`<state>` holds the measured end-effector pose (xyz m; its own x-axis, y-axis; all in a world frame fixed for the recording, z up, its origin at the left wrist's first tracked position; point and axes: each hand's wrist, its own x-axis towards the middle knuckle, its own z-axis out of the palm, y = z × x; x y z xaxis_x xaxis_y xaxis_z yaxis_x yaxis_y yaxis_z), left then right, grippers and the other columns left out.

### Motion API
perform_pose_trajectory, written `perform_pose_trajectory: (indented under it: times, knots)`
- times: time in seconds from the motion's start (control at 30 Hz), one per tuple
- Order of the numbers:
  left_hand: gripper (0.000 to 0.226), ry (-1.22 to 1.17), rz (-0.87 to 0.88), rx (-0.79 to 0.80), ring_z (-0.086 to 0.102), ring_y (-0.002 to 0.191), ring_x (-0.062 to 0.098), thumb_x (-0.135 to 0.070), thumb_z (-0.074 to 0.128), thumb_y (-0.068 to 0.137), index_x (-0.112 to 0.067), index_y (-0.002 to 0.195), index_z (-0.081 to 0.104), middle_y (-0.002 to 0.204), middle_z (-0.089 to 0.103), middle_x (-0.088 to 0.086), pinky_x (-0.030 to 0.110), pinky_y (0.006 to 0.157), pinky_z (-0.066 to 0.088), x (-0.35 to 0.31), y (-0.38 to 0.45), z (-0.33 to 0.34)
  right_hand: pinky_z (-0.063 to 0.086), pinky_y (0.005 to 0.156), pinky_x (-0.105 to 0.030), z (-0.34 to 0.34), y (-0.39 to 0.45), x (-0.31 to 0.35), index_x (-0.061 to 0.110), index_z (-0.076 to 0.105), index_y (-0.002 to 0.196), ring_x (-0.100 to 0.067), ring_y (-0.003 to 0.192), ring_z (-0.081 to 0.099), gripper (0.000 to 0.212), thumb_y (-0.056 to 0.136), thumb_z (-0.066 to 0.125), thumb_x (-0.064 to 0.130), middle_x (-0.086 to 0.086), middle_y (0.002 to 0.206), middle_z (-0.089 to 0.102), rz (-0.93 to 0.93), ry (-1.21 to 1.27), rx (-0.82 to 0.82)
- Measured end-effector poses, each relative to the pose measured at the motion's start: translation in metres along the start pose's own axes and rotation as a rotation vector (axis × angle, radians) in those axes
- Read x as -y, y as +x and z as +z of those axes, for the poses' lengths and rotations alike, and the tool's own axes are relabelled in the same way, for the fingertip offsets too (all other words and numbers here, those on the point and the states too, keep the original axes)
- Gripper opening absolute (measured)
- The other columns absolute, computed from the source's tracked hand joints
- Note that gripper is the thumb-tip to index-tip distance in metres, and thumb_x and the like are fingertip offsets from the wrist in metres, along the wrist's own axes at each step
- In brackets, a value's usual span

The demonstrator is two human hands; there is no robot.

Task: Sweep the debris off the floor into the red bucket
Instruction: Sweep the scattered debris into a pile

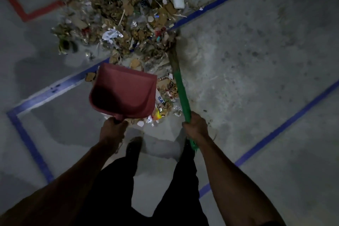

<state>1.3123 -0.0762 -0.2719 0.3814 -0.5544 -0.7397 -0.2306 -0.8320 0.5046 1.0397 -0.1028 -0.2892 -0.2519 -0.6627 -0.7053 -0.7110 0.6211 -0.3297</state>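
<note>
Red dustpan (124, 93), plain, its hollow shadowed darker; green broom handle (182, 95) just right of the dustpan, brown bristles (173, 51) beyond; debris pile (126, 16) past the dustpan mostly tan and brown, flecked white, silver, red; grey mottled floor (256, 60); blue tape lines (55, 86) left and right of the dustpan; red tape line (27, 14) far left; black trousers (119, 180) below.

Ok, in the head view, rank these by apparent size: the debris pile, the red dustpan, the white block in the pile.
1. Debris pile, by far the largest.
2. Red dustpan; it sits nearer the camera, which inflates it.
3. White block, smallest, lying farther off at the pile's right edge.
</note>
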Motion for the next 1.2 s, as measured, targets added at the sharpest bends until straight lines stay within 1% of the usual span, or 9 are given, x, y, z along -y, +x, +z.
perform_pose_trajectory:
  times: [0.1, 0.17, 0.27, 0.5, 0.63, 0.77, 0.93, 1.1, 1.2]
  knots:
    - [0.020, 0.063, 0.011, 0.061, 0.052, 0.043, 0.022, -0.027, 0.064, 0.076, -0.008, 0.071, 0.061, 0.059, 0.060, 0.010, 0.026, 0.045, 0.041, 0.010, 0.012, -0.024, 0.052, 0.054, -0.017, 0.023, -0.048, -0.012, 0.033, 0.061, 0.120, -0.005, 0.061, 0.064, 0.043, 0.080, 0.058, 0.019, 0.004, 0.094, 0.069, 0.068, 0.084, -0.097]
    - [0.016, 0.103, 0.024, 0.095, 0.053, 0.048, 0.024, -0.020, 0.065, 0.082, -0.006, 0.078, 0.061, 0.065, 0.061, 0.013, 0.028, 0.049, 0.041, 0.013, 0.016, -0.035, 0.061, 0.066, -0.034, 0.037, -0.081, -0.023, 0.032, 0.059, 0.120, -0.018, 0.071, 0.070, 0.044, 0.080, 0.060, 0.013, 0.001, 0.097, 0.070, 0.141, 0.241, -0.101]
    - [0.013, 0.118, 0.049, 0.158, 0.050, 0.050, 0.023, -0.018, 0.067, 0.080, -0.006, 0.078, 0.062, 0.067, 0.059, 0.015, 0.030, 0.053, 0.039, 0.014, 0.011, -0.045, 0.061, 0.058, -0.043, 0.054, -0.129, -0.041, 0.017, 0.058, 0.110, -0.029, 0.068, 0.070, 0.030, 0.082, 0.060, 0.007, -0.011, 0.090, 0.068, 0.234, 0.431, -0.125]
    - [0.012, 0.154, 0.083, 0.248, 0.044, 0.041, 0.021, -0.018, 0.066, 0.078, -0.011, 0.072, 0.058, 0.061, 0.055, 0.010, 0.024, 0.047, 0.035, 0.036, -0.022, -0.043, 0.040, 0.037, -0.021, 0.092, -0.229, -0.090, -0.003, 0.053, 0.097, -0.016, 0.038, 0.048, 0.014, 0.084, 0.056, 0.000, -0.011, 0.063, 0.049, 0.479, 0.797, -0.267]
    - [0.008, 0.171, 0.092, 0.281, 0.039, 0.033, 0.013, -0.010, 0.060, 0.082, -0.012, 0.075, 0.056, 0.059, 0.051, 0.008, 0.018, 0.037, 0.030, 0.072, -0.039, -0.039, 0.036, 0.035, -0.021, 0.123, -0.264, -0.129, -0.006, 0.053, 0.097, -0.014, 0.034, 0.041, 0.012, 0.086, 0.055, -0.004, -0.009, 0.060, 0.044, 0.635, 0.973, -0.367]
    - [0.007, 0.192, 0.089, 0.284, 0.040, 0.041, 0.019, -0.010, 0.059, 0.081, -0.011, 0.074, 0.058, 0.059, 0.052, 0.008, 0.024, 0.044, 0.032, 0.109, -0.061, -0.043, 0.035, 0.034, -0.020, 0.151, -0.282, -0.167, -0.007, 0.058, 0.094, -0.015, 0.029, 0.043, 0.011, 0.083, 0.057, -0.005, -0.011, 0.057, 0.046, 0.730, 1.000, -0.345]
    - [0.008, 0.154, 0.073, 0.255, 0.040, 0.040, 0.018, -0.009, 0.060, 0.085, -0.010, 0.076, 0.059, 0.061, 0.053, 0.007, 0.021, 0.042, 0.033, 0.148, -0.082, -0.051, 0.045, 0.039, -0.024, 0.185, -0.272, -0.176, -0.007, 0.061, 0.098, -0.022, 0.042, 0.056, 0.019, 0.081, 0.063, 0.002, -0.015, 0.068, 0.058, 0.667, 0.793, -0.172]
    - [0.011, 0.138, 0.091, 0.226, 0.038, 0.028, 0.007, -0.007, 0.058, 0.088, -0.007, 0.077, 0.058, 0.061, 0.050, 0.008, 0.013, 0.033, 0.030, 0.176, -0.093, -0.058, 0.060, 0.070, -0.040, 0.205, -0.248, -0.146, 0.003, 0.061, 0.114, -0.034, 0.085, 0.070, 0.037, 0.079, 0.064, 0.014, -0.019, 0.101, 0.069, 0.427, 0.543, -0.078]
    - [0.005, 0.134, 0.089, 0.226, 0.039, 0.029, 0.008, -0.006, 0.057, 0.089, -0.005, 0.084, 0.058, 0.063, 0.049, 0.009, 0.011, 0.034, 0.029, 0.187, -0.102, -0.059, 0.060, 0.078, -0.042, 0.204, -0.249, -0.142, 0.005, 0.060, 0.119, -0.034, 0.093, 0.069, 0.040, 0.080, 0.061, 0.015, -0.019, 0.108, 0.068, 0.346, 0.482, -0.028]
